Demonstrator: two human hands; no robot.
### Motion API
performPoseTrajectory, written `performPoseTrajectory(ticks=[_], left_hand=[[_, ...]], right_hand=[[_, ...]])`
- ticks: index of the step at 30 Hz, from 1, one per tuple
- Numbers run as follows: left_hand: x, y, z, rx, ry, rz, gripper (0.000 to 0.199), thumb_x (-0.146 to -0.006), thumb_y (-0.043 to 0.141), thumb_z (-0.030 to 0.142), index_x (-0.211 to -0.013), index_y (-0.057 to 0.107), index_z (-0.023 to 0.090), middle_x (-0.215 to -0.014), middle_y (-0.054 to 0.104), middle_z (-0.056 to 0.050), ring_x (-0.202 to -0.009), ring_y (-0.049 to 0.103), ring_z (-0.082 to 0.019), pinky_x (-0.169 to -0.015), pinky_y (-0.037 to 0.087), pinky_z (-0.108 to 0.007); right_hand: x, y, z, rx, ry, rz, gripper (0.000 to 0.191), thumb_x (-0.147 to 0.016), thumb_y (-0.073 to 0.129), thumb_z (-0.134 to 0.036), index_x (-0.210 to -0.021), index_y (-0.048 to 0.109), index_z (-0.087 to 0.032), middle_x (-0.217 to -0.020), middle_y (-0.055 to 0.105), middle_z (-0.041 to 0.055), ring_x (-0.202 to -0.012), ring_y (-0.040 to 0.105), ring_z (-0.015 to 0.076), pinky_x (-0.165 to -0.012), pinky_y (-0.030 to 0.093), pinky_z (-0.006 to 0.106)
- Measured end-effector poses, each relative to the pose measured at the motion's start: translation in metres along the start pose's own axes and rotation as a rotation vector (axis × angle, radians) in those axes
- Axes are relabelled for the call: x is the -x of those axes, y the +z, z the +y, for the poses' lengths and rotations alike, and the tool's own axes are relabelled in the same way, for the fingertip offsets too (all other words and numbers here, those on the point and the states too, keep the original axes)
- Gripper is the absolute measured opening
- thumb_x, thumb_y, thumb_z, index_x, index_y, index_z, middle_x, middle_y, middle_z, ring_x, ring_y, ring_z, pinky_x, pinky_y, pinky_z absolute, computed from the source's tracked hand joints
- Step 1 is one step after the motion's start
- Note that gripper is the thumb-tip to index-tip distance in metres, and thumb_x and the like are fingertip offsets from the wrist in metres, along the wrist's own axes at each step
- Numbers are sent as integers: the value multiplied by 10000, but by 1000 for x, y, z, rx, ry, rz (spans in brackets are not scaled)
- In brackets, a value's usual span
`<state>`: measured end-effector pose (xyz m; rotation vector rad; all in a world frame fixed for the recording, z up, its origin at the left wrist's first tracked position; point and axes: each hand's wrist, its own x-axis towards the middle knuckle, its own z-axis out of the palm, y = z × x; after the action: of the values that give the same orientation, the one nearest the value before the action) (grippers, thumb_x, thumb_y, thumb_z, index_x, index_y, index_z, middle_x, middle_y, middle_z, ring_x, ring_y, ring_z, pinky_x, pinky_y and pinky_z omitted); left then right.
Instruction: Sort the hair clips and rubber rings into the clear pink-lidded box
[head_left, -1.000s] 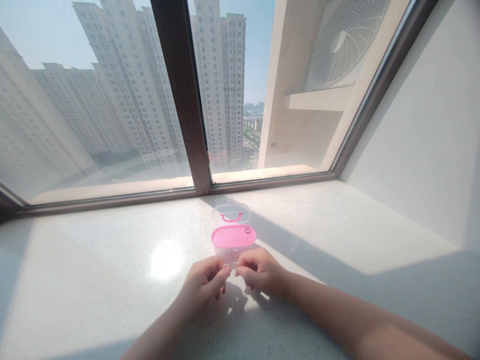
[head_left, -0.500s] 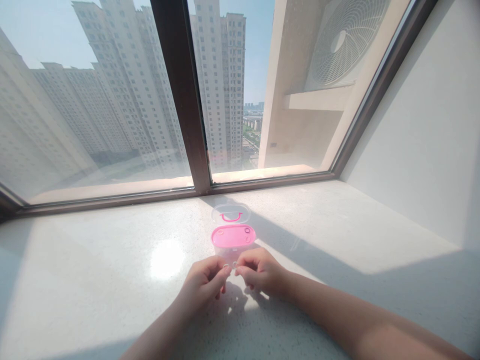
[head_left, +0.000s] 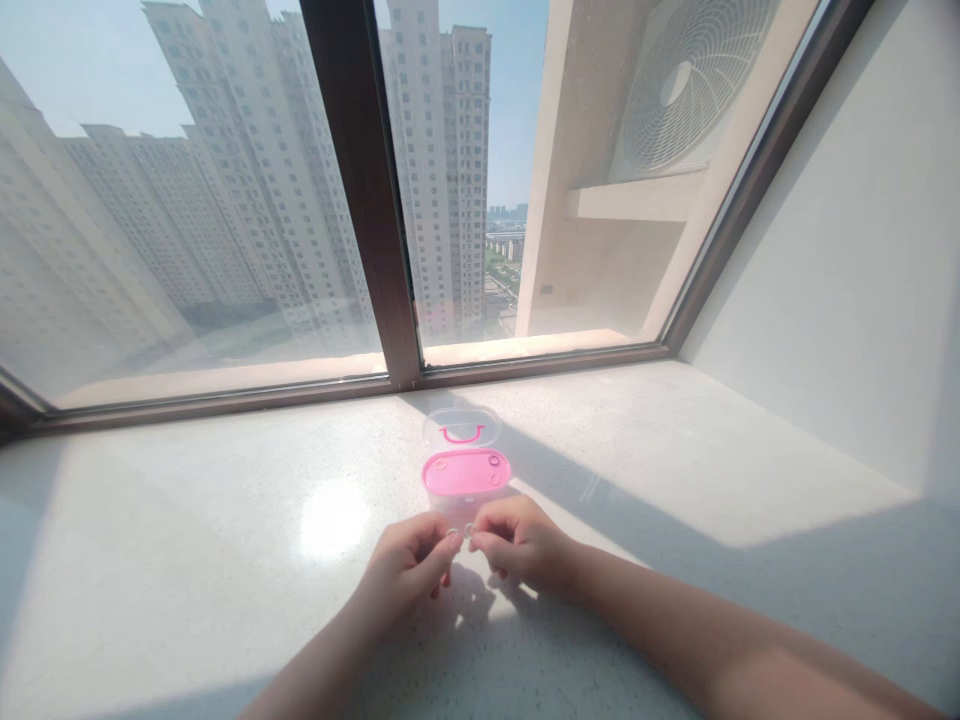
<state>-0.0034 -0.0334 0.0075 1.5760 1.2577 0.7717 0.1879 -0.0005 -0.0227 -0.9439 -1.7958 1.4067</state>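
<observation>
Close together in front of a pink-topped plastic box [head_left: 466,476], my left hand [head_left: 415,562] and my right hand [head_left: 523,545] each pinch a small pale ring between thumb and forefinger. The left ring [head_left: 452,532] and the right ring [head_left: 470,529] are partly covered by fingertips. Whether they touch or join, I cannot tell. Both hands are closed just above the sill. On the box's pink surface lie a pale ring [head_left: 440,464], a darker ring [head_left: 494,461] and a pink ring [head_left: 494,479]. Its lower front is partly hidden by my hands.
Behind the box lies its clear lid [head_left: 436,428] with a pink handle [head_left: 462,439]. The speckled white sill [head_left: 225,540] runs to a brown window frame [head_left: 406,365]. A white wall [head_left: 840,300] rises on the right. Bright sun glare falls left of the box.
</observation>
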Motion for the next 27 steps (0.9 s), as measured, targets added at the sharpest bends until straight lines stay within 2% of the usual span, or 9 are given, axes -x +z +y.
performPoseTrajectory(ticks=[27], left_hand=[[0, 0, 1, 17, -7, 1, 355, -840, 544, 465, -655, 544, 161, -532, 540, 18, -479, 486, -108, -500, 371, -220]], right_hand=[[0, 0, 0, 6, 12, 4, 125, -761, 558, -176, -726, 659, -112, -502, 558, -22, -394, 503, 79, -393, 410, 166]])
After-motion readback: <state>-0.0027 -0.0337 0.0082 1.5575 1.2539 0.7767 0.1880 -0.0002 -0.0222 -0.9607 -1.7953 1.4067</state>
